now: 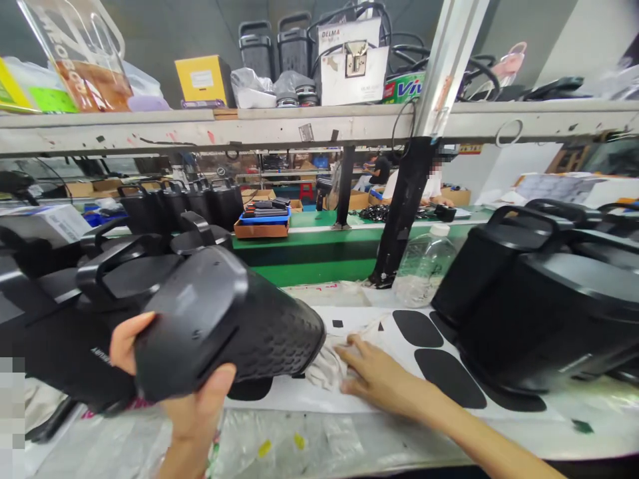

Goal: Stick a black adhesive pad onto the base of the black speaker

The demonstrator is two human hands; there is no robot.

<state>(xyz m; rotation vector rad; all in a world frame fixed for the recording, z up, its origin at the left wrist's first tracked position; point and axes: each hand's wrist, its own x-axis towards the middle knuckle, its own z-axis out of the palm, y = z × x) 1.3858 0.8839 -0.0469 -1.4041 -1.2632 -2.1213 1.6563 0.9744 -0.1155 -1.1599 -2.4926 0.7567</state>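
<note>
1. On the far left of the bench, more black speakers [60, 293] with carry handles crowd together, just behind the one in hand.
2. Next, the left hand [192, 406] grips a black speaker [224, 326] by its flat end, thumb on one side and fingers wrapped round the other; the body is tilted on its side above the bench, with its textured grille facing right.
3. Just right of that, a white cloth [327, 362] lies crumpled on the white mat [399, 399], partly under the speaker's end.
4. Beside it, the right hand [374, 376] lies flat and palm down, fingers fairly close together, with its fingertips on the cloth; it grips nothing.
5. Further right, black oval pads [449, 376] lie flat on the mat.
6. Behind them stands a clear plastic bottle [423, 266], by a black post.
7. At the far right, large black speakers [544, 299] rest on the bench.
</note>
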